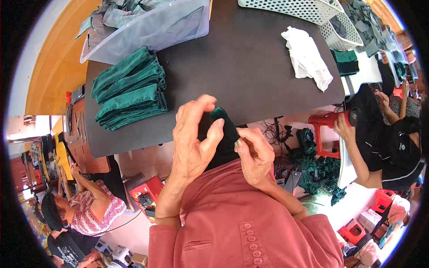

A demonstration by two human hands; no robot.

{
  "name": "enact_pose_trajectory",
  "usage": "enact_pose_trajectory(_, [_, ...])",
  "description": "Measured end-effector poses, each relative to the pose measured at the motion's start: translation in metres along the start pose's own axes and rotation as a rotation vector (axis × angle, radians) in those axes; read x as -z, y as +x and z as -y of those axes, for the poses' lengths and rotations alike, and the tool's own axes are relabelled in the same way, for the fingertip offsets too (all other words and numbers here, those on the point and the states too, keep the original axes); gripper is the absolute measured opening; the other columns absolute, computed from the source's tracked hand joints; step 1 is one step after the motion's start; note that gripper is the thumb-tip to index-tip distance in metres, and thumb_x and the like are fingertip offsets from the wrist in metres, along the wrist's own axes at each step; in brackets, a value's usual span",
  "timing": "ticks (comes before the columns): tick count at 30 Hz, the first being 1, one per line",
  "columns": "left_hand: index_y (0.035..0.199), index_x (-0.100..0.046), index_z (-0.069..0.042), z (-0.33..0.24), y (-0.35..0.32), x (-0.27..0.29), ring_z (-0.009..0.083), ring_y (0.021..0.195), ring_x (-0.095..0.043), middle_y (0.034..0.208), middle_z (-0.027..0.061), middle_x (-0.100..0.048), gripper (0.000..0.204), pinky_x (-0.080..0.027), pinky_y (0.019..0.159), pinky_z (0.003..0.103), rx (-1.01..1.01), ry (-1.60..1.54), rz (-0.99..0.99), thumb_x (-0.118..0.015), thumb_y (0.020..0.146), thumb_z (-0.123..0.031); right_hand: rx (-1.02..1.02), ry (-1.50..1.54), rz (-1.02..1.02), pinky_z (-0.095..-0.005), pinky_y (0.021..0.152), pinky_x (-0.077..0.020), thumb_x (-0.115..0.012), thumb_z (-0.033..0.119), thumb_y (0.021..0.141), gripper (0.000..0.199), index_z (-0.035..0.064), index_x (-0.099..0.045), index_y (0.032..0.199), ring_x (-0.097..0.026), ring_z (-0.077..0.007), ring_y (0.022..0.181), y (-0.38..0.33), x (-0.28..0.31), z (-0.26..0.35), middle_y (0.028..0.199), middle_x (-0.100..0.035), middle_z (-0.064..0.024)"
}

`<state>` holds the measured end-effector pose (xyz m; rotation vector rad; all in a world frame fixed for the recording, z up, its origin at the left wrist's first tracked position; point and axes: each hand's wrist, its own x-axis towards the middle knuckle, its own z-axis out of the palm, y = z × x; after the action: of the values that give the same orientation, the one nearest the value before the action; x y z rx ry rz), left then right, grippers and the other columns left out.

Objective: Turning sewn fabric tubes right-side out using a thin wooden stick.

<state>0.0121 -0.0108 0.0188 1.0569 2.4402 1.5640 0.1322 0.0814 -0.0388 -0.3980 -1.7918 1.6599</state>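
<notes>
A narrow piece of dark green velvet cloth hangs between my hands at the table's near edge. My right hand pinches its right edge between thumb and fingertips. On the other side my left hand has thumb and forefinger spread apart, near the cloth's upper end but not closed on it. Two stacks of folded green velvet pieces lie on the left of the table, a farther stack and a nearer stack. The cloth's lower part is hard to make out against the dark background.
The dark table carries a clear plastic bin of cloth scraps, a white lace cloth and white perforated baskets. Right of me stand a red stool and a heap of green velvet. Other people work on both sides.
</notes>
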Motion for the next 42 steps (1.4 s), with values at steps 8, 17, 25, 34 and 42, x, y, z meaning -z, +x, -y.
enact_pose_trajectory(8, [0.108,-0.056,-0.001,-0.011,-0.011,0.002,0.0202,0.064,-0.055,0.069,0.0081,-0.056,0.032,-0.045,0.068,0.032,0.016,0.055,-0.093,-0.065,0.078,-0.006,0.092,-0.092,-0.034,-0.0187,0.054,-0.0407,-0.057,-0.009,0.084,0.026,-0.0001,-0.061,0.108,-0.05,-0.0057,0.064,0.001,0.0,-0.003,0.095,-0.059,-0.0074])
enact_pose_trajectory(17, [0.099,-0.059,0.001,0.002,-0.007,-0.002,0.0101,0.062,-0.056,0.07,0.0065,-0.061,0.016,-0.045,0.057,0.025,0.185,-0.253,0.005,-0.055,0.085,-0.003,0.054,-0.155,0.013,-0.02,0.052,-0.0437,-0.058,-0.01,0.082,0.028,0.0001,-0.059,0.108,-0.054,-0.008,0.061,-0.002,0.0,0.0,0.091,-0.061,-0.0096])
enact_pose_trajectory(25, [0.095,-0.058,0.002,0.006,-0.01,-0.009,0.0136,0.062,-0.058,0.074,0.0097,-0.062,0.014,-0.046,0.057,0.026,0.092,-0.122,-0.083,-0.054,0.082,0.001,-0.162,0.088,0.049,-0.0195,0.052,-0.043,-0.056,-0.007,0.085,0.026,-0.0013,-0.055,0.111,-0.053,-0.0074,0.06,-0.013,-0.006,0.001,0.08,-0.055,-0.005])
enact_pose_trajectory(34, [0.096,-0.057,0.001,-0.002,0.003,-0.008,0.0195,0.073,-0.058,0.083,0.0111,-0.06,0.017,-0.046,0.065,0.03,0.001,-0.258,0.013,-0.055,0.079,-0.003,-0.162,0.464,0.064,-0.0197,0.053,-0.0405,-0.059,-0.005,0.085,0.018,-0.0028,-0.058,0.103,-0.051,-0.0082,0.064,0.0,-0.002,-0.005,0.082,-0.058,-0.0067])
enact_pose_trajectory(42, [0.086,-0.059,0.0,0.013,0.018,0.003,0.0304,0.094,-0.055,0.087,0.0117,-0.06,0.016,-0.043,0.085,0.038,-0.176,-0.4,0.334,-0.062,0.079,-0.013,0.005,0.108,0.041,-0.0205,0.059,-0.0465,-0.064,-0.011,0.076,0.023,-0.0025,-0.061,0.097,-0.059,-0.0123,0.072,-0.001,0.006,-0.004,0.088,-0.063,-0.0122])
